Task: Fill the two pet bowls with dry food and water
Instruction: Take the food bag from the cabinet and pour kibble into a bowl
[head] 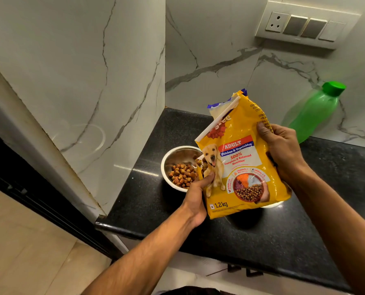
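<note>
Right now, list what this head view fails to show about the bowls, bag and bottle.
- Second bowl: only a sliver of rim shows; the food bag covers it, contents unknown.
- Kibble bowl: right side hidden by the bag.
- Green bottle: base behind the right hand; water level unreadable.
- Left hand: fingers hidden behind the bag.

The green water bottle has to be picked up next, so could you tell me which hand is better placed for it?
Right: the right hand grips the food bag beside the green bottle; the left hand is farther, by the steel bowl.
</note>
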